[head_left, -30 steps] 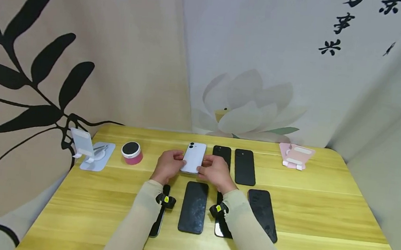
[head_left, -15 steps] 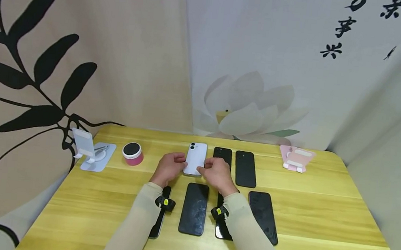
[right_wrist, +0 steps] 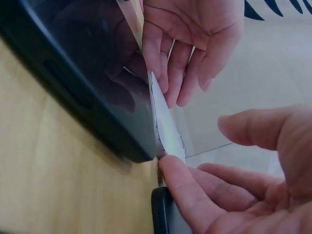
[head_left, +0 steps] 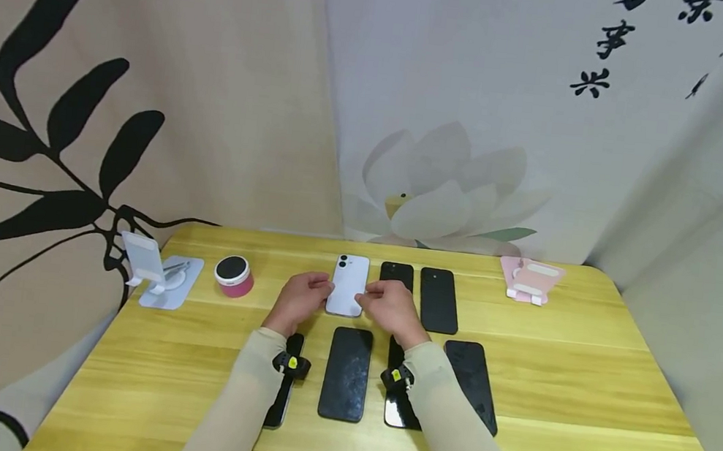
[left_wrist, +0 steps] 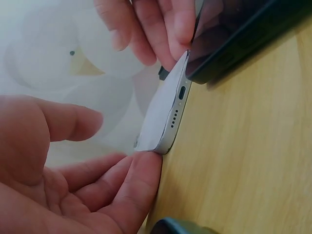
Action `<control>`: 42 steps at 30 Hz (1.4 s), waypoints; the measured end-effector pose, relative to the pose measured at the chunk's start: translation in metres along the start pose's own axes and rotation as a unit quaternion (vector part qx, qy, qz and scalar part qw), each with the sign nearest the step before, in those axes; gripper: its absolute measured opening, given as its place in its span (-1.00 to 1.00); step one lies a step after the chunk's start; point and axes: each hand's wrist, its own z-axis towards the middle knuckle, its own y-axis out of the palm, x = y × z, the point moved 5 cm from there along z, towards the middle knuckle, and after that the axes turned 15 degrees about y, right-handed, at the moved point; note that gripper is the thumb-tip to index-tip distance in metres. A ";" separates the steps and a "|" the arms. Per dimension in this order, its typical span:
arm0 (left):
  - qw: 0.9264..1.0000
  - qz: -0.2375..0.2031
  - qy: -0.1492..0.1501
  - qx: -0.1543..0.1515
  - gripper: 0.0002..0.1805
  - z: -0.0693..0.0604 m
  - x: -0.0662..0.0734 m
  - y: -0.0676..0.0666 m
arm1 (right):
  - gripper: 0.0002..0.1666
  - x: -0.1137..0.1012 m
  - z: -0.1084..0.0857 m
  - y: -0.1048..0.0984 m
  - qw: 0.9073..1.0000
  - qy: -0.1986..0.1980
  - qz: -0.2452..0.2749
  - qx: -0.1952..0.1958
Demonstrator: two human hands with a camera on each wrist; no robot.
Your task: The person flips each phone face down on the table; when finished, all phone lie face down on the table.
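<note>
A white phone [head_left: 348, 283] lies back up on the table, its two camera lenses toward the far side. My left hand [head_left: 297, 301] is at its left edge and my right hand [head_left: 394, 311] at its right edge. In the left wrist view, the left fingertips [left_wrist: 146, 165] touch the phone's corner, while the thumb stands raised away from it. The right wrist view shows the right forefinger [right_wrist: 180, 180] touching the opposite side, again with the thumb apart. Just right of the white phone, a black phone [head_left: 398, 272] is partly hidden by the right hand.
Another black phone [head_left: 439, 300] lies farther right. Nearer, a dark phone [head_left: 345, 374] lies between the forearms, with others partly under the sleeves. A pink-and-white jar [head_left: 234, 277] and a white phone stand [head_left: 160, 278] are at left; a pink stand [head_left: 533, 280] is at back right.
The white phone's near end, which showed a dark edge a second ago, now lies flat. Both hands have loosened slightly at its sides. The head view has shifted a little.
</note>
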 end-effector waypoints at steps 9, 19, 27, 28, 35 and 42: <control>1.000 -0.007 0.008 -0.002 -0.49 -0.005 0.007 -0.002 | -0.43 -0.003 -0.010 -0.008 1.000 -0.007 -0.004 -0.001; 0.999 -0.020 0.040 -0.009 -0.55 -0.027 0.033 0.014 | -0.45 0.003 -0.031 -0.028 0.999 -0.043 0.014 -0.011; 0.996 -0.043 0.039 -0.066 -0.59 -0.050 0.045 0.046 | -0.49 0.015 -0.052 -0.055 0.998 -0.049 0.033 -0.018; 0.996 -0.046 0.040 -0.072 -0.59 -0.053 0.046 0.050 | -0.49 0.017 -0.055 -0.058 0.998 -0.050 0.036 -0.021; 0.988 -0.095 0.059 -0.104 -0.56 -0.077 0.059 0.081 | -0.46 0.038 -0.073 -0.075 0.998 -0.045 0.037 -0.024; 0.981 -0.139 0.044 -0.130 -0.56 -0.099 0.062 0.114 | -0.48 0.068 -0.092 -0.088 0.999 -0.032 0.013 -0.016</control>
